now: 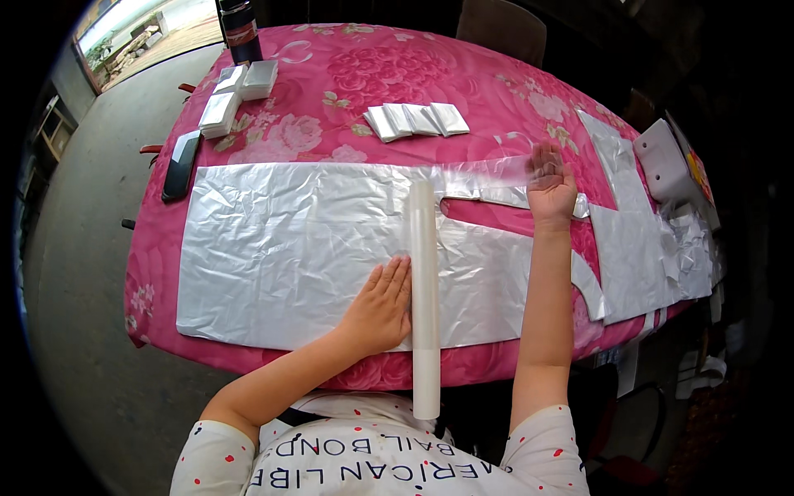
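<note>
A thin, silvery-white plastic sheet (281, 240) lies spread before me, its right end cut into strap-like strips around a notch. Across it, from far to near, rests a long translucent tube or bar (425, 306) whose near end overhangs the table edge. My left hand (384, 306) is flat on the sheet, fingers together and stretched out, against the tube's left side. At the far right, my right hand (551, 186) is palm up with extended fingers; the clear film of the far strip (488, 172) covers its fingers. I see no closed grip on the film.
Folded plastic packets (418, 121) lie in a row at the back. More small stacks (220, 112), a phone (181, 165) and a dark bottle (240, 33) are at far left. Similar sheets (633, 256) pile up on the right, beside a white box (666, 161). Pink floral cloth (372, 74) covers the table.
</note>
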A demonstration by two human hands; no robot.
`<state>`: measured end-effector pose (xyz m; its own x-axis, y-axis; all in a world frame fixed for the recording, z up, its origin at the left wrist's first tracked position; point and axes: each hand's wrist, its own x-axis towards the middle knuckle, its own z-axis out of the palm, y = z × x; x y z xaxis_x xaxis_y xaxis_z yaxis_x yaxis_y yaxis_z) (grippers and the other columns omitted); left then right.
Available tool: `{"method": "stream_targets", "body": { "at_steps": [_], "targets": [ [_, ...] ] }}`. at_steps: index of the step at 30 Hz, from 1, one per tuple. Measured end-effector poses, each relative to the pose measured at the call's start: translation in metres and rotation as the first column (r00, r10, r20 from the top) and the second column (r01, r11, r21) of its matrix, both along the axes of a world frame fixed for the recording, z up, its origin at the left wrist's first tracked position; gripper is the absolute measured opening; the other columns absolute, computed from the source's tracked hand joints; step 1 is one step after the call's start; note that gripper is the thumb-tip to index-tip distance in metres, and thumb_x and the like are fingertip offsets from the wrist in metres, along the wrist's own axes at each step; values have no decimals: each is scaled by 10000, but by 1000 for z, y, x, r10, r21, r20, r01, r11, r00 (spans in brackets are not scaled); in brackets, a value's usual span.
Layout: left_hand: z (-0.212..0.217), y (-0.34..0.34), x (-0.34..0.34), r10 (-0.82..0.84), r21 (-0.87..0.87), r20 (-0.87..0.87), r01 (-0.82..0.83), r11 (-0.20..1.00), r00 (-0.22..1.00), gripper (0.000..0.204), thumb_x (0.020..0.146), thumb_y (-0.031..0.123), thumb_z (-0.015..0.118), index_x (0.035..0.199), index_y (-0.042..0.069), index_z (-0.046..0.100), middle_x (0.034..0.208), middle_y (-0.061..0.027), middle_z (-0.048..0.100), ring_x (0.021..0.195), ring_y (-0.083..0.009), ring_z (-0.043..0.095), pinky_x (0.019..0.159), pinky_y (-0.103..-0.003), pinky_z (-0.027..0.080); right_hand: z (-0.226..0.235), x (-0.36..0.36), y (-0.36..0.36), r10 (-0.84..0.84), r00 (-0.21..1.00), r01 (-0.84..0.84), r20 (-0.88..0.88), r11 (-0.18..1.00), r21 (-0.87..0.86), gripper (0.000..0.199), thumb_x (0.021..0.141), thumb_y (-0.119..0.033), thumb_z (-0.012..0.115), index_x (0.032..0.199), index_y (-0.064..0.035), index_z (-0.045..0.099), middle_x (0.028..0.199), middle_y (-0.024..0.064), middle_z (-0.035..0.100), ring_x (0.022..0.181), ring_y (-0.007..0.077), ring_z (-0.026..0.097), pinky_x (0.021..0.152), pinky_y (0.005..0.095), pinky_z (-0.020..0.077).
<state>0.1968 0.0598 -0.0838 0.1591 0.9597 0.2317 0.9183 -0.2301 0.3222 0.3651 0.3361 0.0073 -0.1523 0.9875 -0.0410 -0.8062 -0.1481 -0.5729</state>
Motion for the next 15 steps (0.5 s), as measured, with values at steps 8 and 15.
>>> {"method": "stream_targets", "body": {
  "at_steps": [8, 15],
  "targets": [
    [1, -1, -2, -38, 62, 45, 35, 997, 998, 624, 822, 261, 425, 1282, -147, 320, 1378, -278, 304, 1316, -390, 250, 1076, -471, 192, 28, -174, -150, -60, 341, -728, 938, 614, 304, 421, 946, -312, 424, 1212, 5, 502, 1150, 215, 562, 1128, 269, 501, 998, 311, 329],
    [-26, 4, 3, 44, 190, -124, -20, 982, 991, 574, 843, 248, 387, 1283, -119, 351, 1381, -269, 311, 1320, -372, 265, 1071, -460, 206, -97, -290, -257, -462, 185, -901, 867, 272, 337, 486, 888, -228, 474, 1301, 14, 393, 1399, 245, 287, 1329, 360, 223, 1075, 474, 182]
  ]
}}
